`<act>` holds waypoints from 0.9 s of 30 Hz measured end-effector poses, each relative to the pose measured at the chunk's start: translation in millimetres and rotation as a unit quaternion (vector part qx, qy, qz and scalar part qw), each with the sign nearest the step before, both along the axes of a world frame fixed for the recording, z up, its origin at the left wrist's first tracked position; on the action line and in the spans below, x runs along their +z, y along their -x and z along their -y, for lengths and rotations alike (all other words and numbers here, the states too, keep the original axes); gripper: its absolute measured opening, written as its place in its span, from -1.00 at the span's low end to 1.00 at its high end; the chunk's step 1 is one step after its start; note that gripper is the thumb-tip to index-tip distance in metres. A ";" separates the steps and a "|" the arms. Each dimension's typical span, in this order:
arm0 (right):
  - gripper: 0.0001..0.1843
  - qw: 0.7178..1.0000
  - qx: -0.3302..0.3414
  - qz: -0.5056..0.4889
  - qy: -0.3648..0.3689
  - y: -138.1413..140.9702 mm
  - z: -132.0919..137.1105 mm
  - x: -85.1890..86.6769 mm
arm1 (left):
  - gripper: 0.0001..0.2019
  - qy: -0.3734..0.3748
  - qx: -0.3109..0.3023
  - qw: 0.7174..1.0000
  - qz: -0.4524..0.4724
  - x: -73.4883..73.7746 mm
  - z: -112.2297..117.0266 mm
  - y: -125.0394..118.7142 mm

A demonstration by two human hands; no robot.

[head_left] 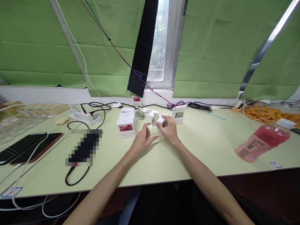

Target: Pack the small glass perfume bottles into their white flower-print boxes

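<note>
In the middle of the table my right hand (170, 129) is closed around a small white box (160, 132). My left hand (142, 137) is just left of that box, fingers apart and slightly curled, holding nothing. Behind the hands stand two small clear glass bottles, one glass bottle (140, 113) farther left and another glass bottle (155, 119) close to the held box. A row of white boxes with a red picture (126, 128) stands left of my left hand. A white box with a green picture (179, 115) stands upright behind my right hand, and another white box (150, 113) lies behind the bottles.
A drink bottle with pink liquid (262, 142) lies tilted at the right. Two phones (30, 147), a power strip (85, 117) and loose cables occupy the left. A coiled black cable (199, 106) and a heap of orange pieces (262, 113) are along the back right.
</note>
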State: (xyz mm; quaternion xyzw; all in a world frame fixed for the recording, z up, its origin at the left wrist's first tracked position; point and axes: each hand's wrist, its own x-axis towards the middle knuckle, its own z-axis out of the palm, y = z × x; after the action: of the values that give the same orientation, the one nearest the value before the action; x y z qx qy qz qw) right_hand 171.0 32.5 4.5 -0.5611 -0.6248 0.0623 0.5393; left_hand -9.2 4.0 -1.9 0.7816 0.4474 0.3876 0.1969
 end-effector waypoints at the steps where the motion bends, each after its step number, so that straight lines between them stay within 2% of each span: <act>1: -0.50 1.000 0.007 0.002 -0.005 -0.5 -1.0 -0.4 | -0.42 0.001 -0.001 1.000 -0.003 0.1 0.2 0.1; 8: -0.50 0.999 0.036 0.016 -0.010 -6.6 -6.1 -1.2 | -0.46 0.009 -0.013 1.000 -0.013 1.8 2.5 -0.3; 19: -0.47 0.997 0.057 0.032 0.029 -15.8 -12.5 -8.0 | -0.53 0.026 -0.025 0.999 -0.032 1.0 3.6 -0.8; 27: -0.46 0.998 0.044 0.027 0.038 -19.6 -8.5 -0.7 | -0.55 0.040 -0.022 0.998 -0.050 2.2 5.8 -2.0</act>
State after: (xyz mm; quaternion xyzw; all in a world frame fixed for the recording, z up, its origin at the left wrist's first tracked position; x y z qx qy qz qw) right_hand 190.6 41.0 3.8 -0.5548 -0.6604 0.0949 0.4971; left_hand -7.2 -1.8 0.3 0.8014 0.4542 0.3249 0.2140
